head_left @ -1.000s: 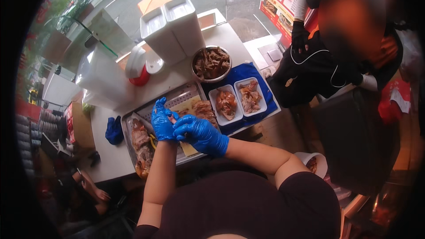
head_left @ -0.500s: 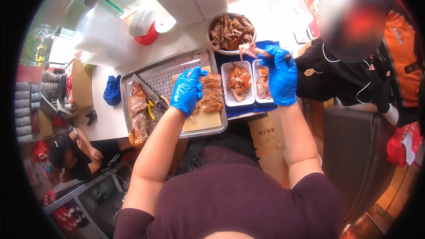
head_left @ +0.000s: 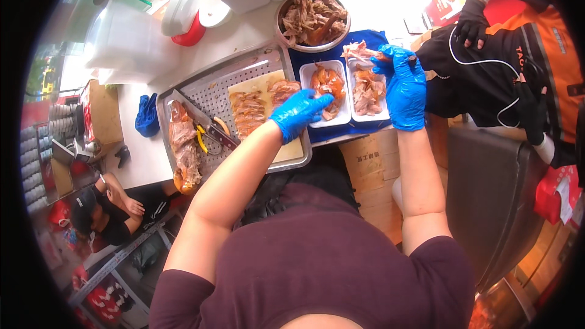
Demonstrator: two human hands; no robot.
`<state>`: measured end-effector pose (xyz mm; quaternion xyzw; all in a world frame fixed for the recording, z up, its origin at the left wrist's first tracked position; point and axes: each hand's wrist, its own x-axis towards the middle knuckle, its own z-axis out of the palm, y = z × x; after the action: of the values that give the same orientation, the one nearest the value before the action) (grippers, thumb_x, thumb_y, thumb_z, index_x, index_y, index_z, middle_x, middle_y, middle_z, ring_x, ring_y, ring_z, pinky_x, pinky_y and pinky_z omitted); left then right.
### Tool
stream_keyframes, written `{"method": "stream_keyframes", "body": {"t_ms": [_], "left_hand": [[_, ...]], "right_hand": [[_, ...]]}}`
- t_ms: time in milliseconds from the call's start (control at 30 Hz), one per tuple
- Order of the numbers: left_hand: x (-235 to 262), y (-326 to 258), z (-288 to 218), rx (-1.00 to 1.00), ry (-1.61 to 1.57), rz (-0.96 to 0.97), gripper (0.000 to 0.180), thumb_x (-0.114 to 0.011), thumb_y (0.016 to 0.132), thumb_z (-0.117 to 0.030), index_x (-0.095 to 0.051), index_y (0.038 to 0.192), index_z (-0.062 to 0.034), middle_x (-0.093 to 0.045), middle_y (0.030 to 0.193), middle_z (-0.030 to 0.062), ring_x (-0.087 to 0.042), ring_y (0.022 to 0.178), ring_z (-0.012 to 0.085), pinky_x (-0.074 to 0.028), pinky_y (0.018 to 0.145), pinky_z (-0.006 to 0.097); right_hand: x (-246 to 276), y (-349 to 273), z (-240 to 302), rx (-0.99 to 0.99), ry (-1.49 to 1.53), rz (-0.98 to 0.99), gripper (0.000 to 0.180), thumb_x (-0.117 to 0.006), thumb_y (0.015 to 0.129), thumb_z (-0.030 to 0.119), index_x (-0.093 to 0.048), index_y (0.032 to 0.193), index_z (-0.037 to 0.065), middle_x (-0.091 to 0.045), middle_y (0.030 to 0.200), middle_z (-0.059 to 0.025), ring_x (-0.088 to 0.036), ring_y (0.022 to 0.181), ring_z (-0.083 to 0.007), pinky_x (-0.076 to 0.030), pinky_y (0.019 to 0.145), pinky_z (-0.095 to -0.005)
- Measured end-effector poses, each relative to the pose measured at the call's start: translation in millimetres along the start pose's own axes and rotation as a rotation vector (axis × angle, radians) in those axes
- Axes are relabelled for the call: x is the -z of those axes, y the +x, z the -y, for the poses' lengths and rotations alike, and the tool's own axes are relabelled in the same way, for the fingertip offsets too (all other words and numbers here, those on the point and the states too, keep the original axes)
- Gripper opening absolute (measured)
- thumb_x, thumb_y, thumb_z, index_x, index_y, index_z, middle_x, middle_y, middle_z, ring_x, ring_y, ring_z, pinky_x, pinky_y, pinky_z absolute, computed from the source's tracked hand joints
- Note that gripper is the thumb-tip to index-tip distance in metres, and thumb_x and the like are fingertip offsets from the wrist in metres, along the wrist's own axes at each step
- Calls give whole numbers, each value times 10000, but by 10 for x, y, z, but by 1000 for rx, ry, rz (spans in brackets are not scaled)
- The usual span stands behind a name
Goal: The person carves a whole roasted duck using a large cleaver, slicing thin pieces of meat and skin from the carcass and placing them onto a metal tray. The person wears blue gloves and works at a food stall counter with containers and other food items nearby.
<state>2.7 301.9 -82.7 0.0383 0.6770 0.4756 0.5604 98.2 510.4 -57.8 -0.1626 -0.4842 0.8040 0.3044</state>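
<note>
My blue-gloved right hand is closed round one end of a bony piece of roast poultry. Its pale end sticks out leftward over the right white tray, where pulled meat lies. My left hand, also gloved in blue, reaches over the left white tray with fingers stretched out at the reddish-brown roast meat. Whether the fingertips press on the meat cannot be made out. Sliced roast poultry lies in rows on a cutting board, partly under my left wrist.
A perforated metal tray holds the board, a large roast piece, a knife and yellow-handled scissors. Behind the white trays stands a metal bowl of bones. A person in dark clothes stands at the right, another sits lower left.
My left hand has moved right, from above the sliced meat to the left white tray. My right hand has shifted slightly right, still holding the bony piece. The person at right has moved back.
</note>
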Motion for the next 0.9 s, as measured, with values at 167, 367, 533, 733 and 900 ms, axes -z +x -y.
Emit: {"method": "stream_keyframes", "body": {"t_ms": [167, 367, 533, 733, 900], "left_hand": [[-32, -39, 113, -21, 191, 22, 521, -618, 955, -313, -471, 1352, -9, -588, 1108, 103, -598, 976, 187, -540, 800, 313], [165, -506, -502, -360, -529, -66, 511, -632, 959, -258, -460, 1387, -38, -585, 1253, 145, -620, 1124, 280, -534, 921, 385], [303, -533, -744, -413, -484, -39, 522, -649, 945, -255, -462, 1382, -39, -595, 1249, 122, -618, 1124, 255, -513, 957, 382], [638, -943, -45, -413, -242, -392, 569, -690, 913, -199, -446, 1405, -51, -549, 1284, 126, -556, 1174, 213, -484, 976, 339], [1500, -1469, 903, -437, -219, -943, 644, -761, 836, -112, -443, 1382, 10, -566, 1246, 136, -582, 1116, 218, -491, 961, 334]], "right_hand": [[-140, 296, -33, 129, -142, 127, 195, -526, 1013, 132, -641, 1095, -2, -681, 1068, -101, -653, 992, -186, -532, 916, -341], [-497, 340, 77, 36, 10, 320, 200, -506, 1021, 149, -618, 1112, 11, -644, 1123, -111, -656, 990, -204, -539, 896, -354], [-727, 351, -25, 141, -99, 394, 89, -630, 919, 6, -660, 991, 49, -648, 1063, -83, -639, 1000, -177, -531, 887, -298], [-641, 1059, -513, 678, -824, 467, 184, -684, 859, 14, -660, 1031, 73, -653, 1014, -113, -660, 914, -243, -530, 811, -323], [-616, 1300, -859, 452, -1391, 704, 305, -737, 839, 238, -652, 1095, 96, -674, 1047, -134, -662, 925, -329, -536, 833, -392]]}}
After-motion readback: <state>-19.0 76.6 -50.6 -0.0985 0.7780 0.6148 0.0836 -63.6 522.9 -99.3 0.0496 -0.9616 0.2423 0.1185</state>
